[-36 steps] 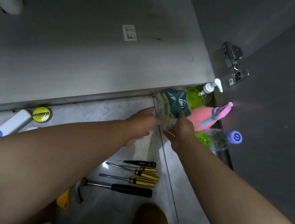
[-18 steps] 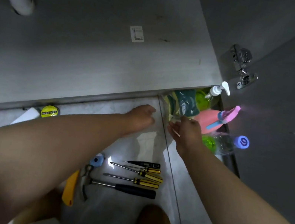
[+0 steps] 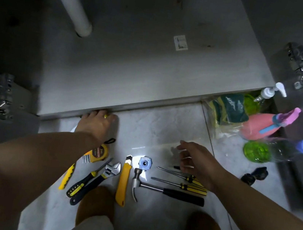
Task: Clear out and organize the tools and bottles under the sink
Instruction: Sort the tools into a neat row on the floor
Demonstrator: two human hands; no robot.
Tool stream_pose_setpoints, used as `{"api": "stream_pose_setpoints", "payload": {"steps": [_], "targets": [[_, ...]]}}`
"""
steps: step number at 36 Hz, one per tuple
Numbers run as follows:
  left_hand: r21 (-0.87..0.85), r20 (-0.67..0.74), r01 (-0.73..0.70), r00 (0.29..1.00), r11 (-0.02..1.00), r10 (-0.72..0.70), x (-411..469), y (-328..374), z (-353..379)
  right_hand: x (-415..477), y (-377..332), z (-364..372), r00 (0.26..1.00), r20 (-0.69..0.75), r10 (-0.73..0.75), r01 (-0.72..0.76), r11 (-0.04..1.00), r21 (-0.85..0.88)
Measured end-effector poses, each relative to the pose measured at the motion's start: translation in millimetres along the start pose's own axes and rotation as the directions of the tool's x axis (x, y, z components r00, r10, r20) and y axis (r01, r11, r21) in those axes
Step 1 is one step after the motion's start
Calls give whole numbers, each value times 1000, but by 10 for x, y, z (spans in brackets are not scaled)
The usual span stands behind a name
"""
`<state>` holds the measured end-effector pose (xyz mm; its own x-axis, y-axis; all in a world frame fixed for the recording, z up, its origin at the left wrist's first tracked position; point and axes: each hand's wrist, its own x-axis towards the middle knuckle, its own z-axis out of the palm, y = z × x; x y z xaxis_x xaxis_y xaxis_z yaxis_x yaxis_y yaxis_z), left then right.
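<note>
**Now: tools lined up low, bottles grouped at right**

At centre left the left hand [image 3: 97, 126] is laid against the lower edge of the cabinet [image 3: 135, 62]. Its fingertips are hidden beneath the edge, so its grip cannot be told. The right hand [image 3: 197, 160] is held blurred over the screwdrivers [image 3: 181, 180], its grip wide and empty. Across the lower middle of the floor [image 3: 165, 121] a tape measure [image 3: 100, 152], wrench [image 3: 99, 182], utility knife [image 3: 123, 180] and hammer [image 3: 154, 187] are laid side by side. At right, a pink spray bottle [image 3: 261, 125], green bottle [image 3: 266, 152] and pump bottle [image 3: 270, 92] are grouped beside a bag of sponges [image 3: 227, 109].
</note>
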<state>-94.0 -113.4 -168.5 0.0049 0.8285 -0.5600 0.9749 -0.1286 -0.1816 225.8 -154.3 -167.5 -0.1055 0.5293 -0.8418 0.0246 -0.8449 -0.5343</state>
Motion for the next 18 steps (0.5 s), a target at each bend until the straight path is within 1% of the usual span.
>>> {"api": "stream_pose_setpoints", "payload": {"steps": [2, 9, 13, 15, 16, 17, 18], "targets": [[41, 20, 11, 1000, 999, -12, 5, -32, 40, 24, 8, 75, 1000, 13, -12, 13, 999, -45], [53, 25, 27, 999, 998, -29, 151, 12, 126, 165, 34, 277, 999, 13, -37, 38, 991, -128], [-15, -8, -13, 1000, 1000, 13, 200, 84, 179, 184, 24, 394, 998, 50, -24, 33, 980, -197], [-91, -30, -20, 999, 996, 17, 214, 101, 203, 169, 14, 460, 997, 71, -30, 45, 974, -222], [-174, -48, -17, 999, 985, 8, 222, 115, 210, 159, 8, 489, 996, 79, -36, 55, 968, -243], [-298, -59, -14, 998, 955, -3, 219, 136, 204, 144, 3, 517, 995, 88, -48, 71, 960, -271], [-450, -51, -12, 999, 893, -12, 211, 173, 186, 126, -2, 545, 993, 99, -69, 96, 950, -298]]}}
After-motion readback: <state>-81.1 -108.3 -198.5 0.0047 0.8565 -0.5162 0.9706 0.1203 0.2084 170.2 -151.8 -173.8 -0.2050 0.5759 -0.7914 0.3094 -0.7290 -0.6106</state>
